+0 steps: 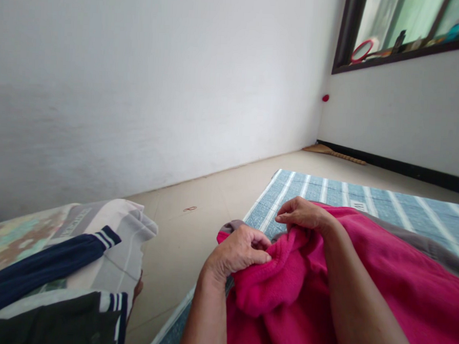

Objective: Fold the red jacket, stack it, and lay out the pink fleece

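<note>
A bright pink fleece cloth [381,272] with a grey other side lies spread over a blue, white-striped bed cover [309,186]. Its near-left part is bunched into a thick fold. My left hand [241,249] pinches the edge of that fold between thumb and fingers. Just beyond it, on the right, my right hand [304,214] is closed over the gathered cloth, its thumb and forefinger close together. Some of its fingers are hidden behind the fabric. Whether the cloth is a garment or a blanket, I cannot tell.
At left, a patterned cover [130,220] carries a navy sleeve [55,265] with white stripes and a dark garment [60,319]. A thin red loop [189,209] lies on the tiled floor [164,250]. A red-rimmed mirror [362,50] stands on the window sill.
</note>
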A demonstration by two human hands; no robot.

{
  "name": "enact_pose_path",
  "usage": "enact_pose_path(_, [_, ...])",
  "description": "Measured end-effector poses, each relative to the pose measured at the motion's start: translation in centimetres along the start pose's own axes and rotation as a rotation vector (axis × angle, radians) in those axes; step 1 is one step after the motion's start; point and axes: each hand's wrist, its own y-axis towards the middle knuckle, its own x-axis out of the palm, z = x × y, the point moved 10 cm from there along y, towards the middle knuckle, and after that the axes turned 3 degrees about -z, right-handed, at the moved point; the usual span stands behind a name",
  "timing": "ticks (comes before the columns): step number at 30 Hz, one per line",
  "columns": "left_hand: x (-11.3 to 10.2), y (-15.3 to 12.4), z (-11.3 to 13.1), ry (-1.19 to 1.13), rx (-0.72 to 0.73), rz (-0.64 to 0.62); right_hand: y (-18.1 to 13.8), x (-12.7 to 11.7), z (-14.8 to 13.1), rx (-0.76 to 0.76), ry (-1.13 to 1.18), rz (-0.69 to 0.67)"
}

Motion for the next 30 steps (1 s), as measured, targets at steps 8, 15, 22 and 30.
enact_pose_path(8, [-4.4,-1.0,0.9,-0.069,0.084,0.4,-1.4,-0.5,-1.9,-0.069,0.037,0.017])
enact_pose_path(15, [-6.4,-1.8,0.8,-0.129,0.16,0.562,-1.8,0.2,-2.3,-0.085,0.107,-0.088])
enact_pose_path(22, [-6.2,-1.8,0.7,-0.19,0.136,0.529,-2.3,-0.5,-3.6,-0.168,0.276,-0.036])
enact_pose_path(30, [-5.2,-1.3,0.1,-0.297,0.101,0.434,-1.7,-0.8,-2.5,-0.165,0.405,0.074])
